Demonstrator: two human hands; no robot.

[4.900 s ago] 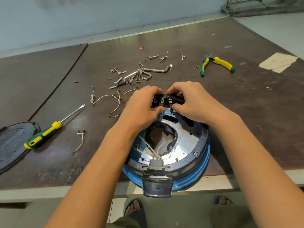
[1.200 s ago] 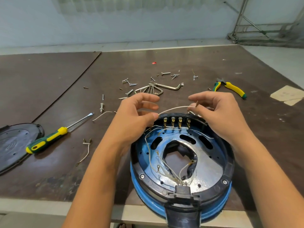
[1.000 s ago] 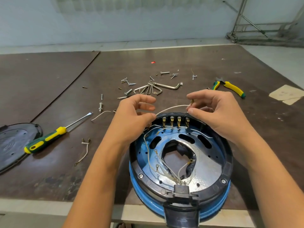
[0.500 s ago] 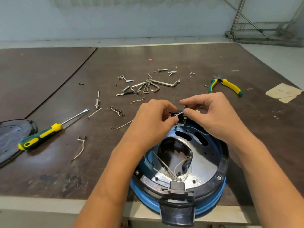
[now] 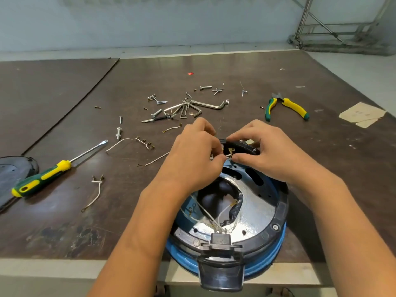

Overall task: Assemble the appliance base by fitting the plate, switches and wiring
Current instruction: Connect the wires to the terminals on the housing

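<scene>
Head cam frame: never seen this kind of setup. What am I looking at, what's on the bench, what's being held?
No robot here: one camera worn on a person's head looks down at their two bare hands. The left hand and right hand both pinch a short white wire at the brass terminals of a black switch block, on the far rim of a round blue and black appliance base at the near edge of the table. Inside the base, thin wires run to a connector at its near side. On the table: a screwdriver to the left, pliers to the right, hex keys, scattered screws and loose wire pieces. A dark cover lies at the left edge.
</scene>
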